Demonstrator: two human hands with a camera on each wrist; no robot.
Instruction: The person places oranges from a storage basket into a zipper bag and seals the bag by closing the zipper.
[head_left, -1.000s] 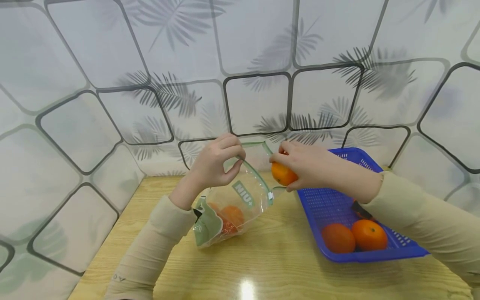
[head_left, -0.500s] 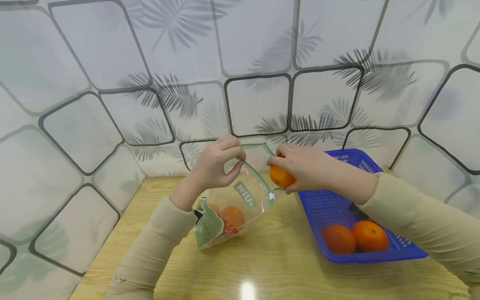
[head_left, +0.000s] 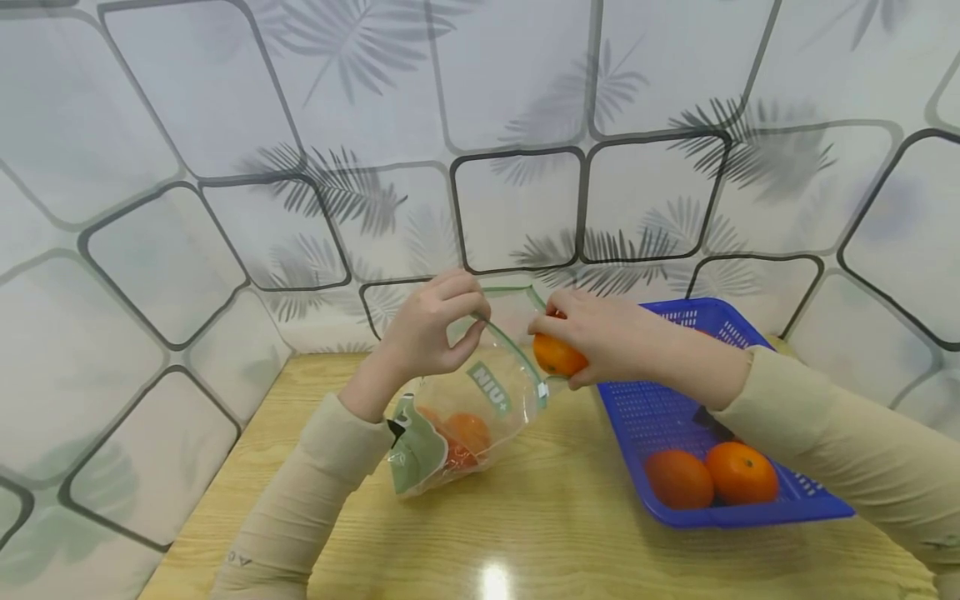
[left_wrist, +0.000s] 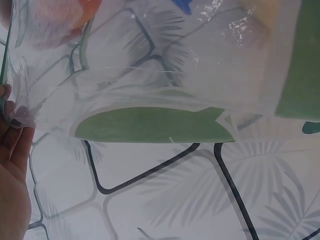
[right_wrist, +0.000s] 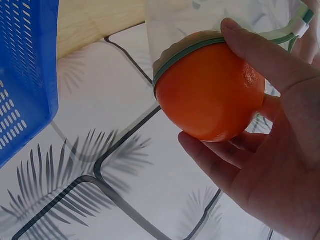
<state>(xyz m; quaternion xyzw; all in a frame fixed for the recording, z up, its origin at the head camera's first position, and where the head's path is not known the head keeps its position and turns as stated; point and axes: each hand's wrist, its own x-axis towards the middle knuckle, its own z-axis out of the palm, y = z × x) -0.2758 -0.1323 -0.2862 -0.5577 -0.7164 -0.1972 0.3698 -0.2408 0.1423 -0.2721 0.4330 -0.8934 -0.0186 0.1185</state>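
Note:
A clear zip bag [head_left: 517, 417] with a green-edged mouth and a white slider stands tilted on the table, mouth toward the right. Inside its lower part lie orange fruits [head_left: 467, 433]. My left hand [head_left: 431, 325] pinches the bag's upper rim between thumb and fingers; in the left wrist view the fingers [left_wrist: 19, 145] grip the plastic edge. My right hand [head_left: 607, 333] holds an orange [head_left: 557, 357] at the bag's mouth. The right wrist view shows the orange [right_wrist: 210, 95] partly behind the green zip edge, with thumb and fingers curled round it.
A blue perforated basket [head_left: 645, 467] stands on the right, partly under my right forearm. Two oranges [head_left: 741, 472] sit at its near end, and a dark object [head_left: 711, 423] lies beside the sleeve. Below is a wooden table [head_left: 525, 533], with a patterned backdrop [head_left: 517, 208] behind.
My right hand has moved slightly left with the orange, bringing it into the bag's mouth. The left hand keeps its grip on the rim, nearly still.

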